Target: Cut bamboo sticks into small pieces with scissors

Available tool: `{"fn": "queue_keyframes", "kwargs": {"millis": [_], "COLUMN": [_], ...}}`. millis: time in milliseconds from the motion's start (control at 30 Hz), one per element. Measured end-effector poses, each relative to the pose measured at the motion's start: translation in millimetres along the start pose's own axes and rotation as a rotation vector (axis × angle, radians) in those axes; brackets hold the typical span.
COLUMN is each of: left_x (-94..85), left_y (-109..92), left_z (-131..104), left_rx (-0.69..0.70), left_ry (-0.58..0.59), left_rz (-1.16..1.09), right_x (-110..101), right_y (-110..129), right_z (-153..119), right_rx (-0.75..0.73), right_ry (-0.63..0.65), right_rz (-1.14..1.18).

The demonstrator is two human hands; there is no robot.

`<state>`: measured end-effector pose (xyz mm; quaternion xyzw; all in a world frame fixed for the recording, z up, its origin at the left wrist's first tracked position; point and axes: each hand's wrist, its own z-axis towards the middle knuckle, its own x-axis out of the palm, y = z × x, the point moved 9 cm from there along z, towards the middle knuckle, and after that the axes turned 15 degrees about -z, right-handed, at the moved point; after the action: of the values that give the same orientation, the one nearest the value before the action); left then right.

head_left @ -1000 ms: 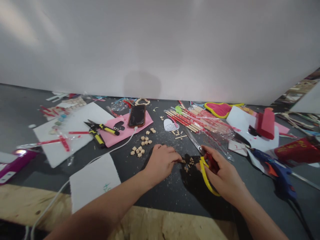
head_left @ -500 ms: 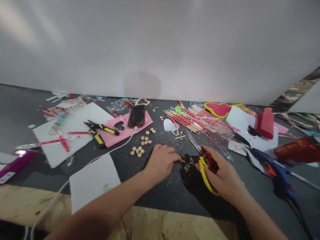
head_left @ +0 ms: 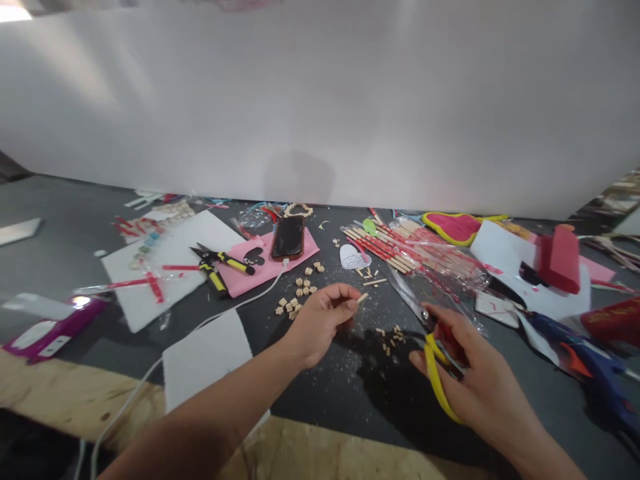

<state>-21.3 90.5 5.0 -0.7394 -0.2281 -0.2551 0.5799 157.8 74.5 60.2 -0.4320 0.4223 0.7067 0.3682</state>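
Wooden stick (head_left: 363, 298), pinched by left fingers (head_left: 344, 310) — poking past their tips, right fingers (head_left: 455, 325) around scissors (head_left: 427, 319)

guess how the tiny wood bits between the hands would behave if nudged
The bits would probably scatter separately, since they lie loose on the table. They look light, being tiny and seemingly wooden. Some might roll, though they're too small to tell whether they're round.
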Motion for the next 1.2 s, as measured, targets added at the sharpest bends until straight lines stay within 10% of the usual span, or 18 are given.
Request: {"fn": "queue_keyframes", "kwargs": {"millis": [300, 1200], "left_x": [6.7, 8.7], "left_y": [5, 13], "left_z": [-2, 0], "left_rx": [-0.080, -0.075], "left_ry": [0.058, 0.073], "left_rz": [-0.326, -0.300], "right_x": [19, 30], "right_y": [14, 8], "right_z": [-3, 0], "right_rx": [-0.132, -0.066], "right_ry": [0.125, 0.153], "right_rz": [-0.130, -0.162]}}
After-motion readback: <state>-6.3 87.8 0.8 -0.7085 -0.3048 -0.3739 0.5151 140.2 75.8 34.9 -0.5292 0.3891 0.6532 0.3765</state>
